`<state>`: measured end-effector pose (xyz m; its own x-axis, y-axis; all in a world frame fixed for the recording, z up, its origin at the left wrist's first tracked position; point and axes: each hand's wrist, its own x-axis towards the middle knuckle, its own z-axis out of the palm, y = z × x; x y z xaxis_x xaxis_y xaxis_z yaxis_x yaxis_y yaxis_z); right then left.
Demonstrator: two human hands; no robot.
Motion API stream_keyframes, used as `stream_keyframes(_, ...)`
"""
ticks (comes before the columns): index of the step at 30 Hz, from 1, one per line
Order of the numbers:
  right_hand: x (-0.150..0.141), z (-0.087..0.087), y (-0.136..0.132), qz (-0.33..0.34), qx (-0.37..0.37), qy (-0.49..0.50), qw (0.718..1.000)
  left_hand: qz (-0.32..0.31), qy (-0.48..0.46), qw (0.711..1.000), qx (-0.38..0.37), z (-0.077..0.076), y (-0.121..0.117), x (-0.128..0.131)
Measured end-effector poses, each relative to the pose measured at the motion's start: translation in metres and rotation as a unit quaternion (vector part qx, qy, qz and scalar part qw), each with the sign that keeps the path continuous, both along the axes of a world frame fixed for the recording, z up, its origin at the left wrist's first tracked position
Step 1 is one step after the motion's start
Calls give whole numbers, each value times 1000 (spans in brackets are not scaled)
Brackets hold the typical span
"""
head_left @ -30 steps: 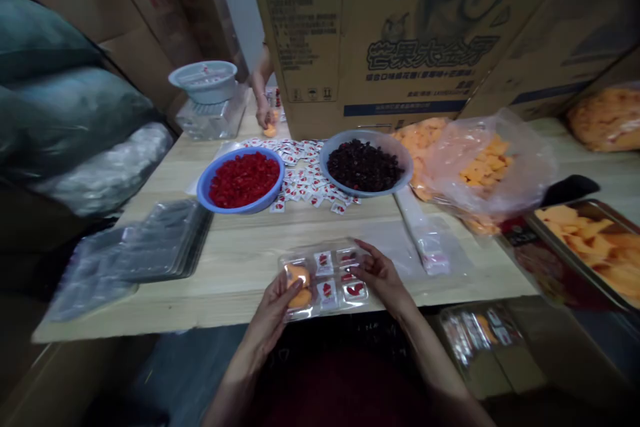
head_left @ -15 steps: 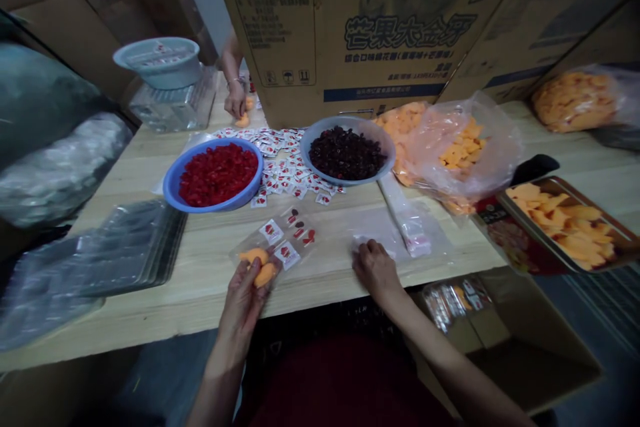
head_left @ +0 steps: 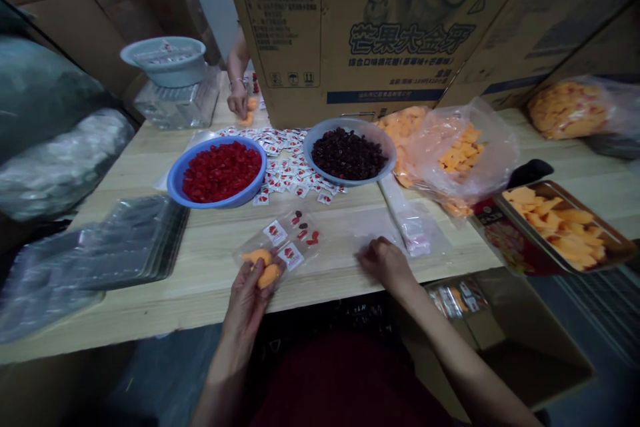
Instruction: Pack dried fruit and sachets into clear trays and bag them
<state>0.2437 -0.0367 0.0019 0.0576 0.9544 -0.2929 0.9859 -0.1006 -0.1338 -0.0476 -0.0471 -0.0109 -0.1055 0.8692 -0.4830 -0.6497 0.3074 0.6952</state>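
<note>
My left hand (head_left: 249, 288) is closed on the near edge of a clear plastic tray (head_left: 313, 252). In the tray lie two orange pieces (head_left: 269, 275) under my thumb, two printed white sachets (head_left: 291, 256), and a few small red and dark pieces (head_left: 303, 229). My right hand (head_left: 389, 263) is at the near edge of some flat clear plastic bags (head_left: 370, 221), its fingers bent together. Whatever those fingers pinch, if anything, is hidden. Beyond my hands stand a blue bowl of red pieces (head_left: 223, 172) and a translucent bowl of dark pieces (head_left: 350, 153), with scattered sachets (head_left: 293, 177) between them.
Stacked clear trays (head_left: 145, 240) lie at left. Large cartons (head_left: 400, 73) wall off the back. Bagged orange pieces (head_left: 463, 147) and a box of them (head_left: 560, 223) stand at right. Below the table edge is an open carton (head_left: 530, 340). Another person's hand (head_left: 239, 99) works at the far left.
My right hand has shifted slightly right along the bags, fingers still bent. My left hand keeps its hold on the tray. The whole view has shifted a little.
</note>
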Motion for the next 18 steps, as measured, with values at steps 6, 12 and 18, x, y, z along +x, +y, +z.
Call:
stream_keyframes(6,-12,0,1,6,-18,-24,1000,-7,-11,1000,2,1,0,7)
stream_keyframes(12,18,3,17,25,-23,63,997,-11,-15,1000,-4,4,2,10)
stream_keyframes(18,31,-14,13,-4,12,178,984,-21,-21,999,-13,-3,1,13)
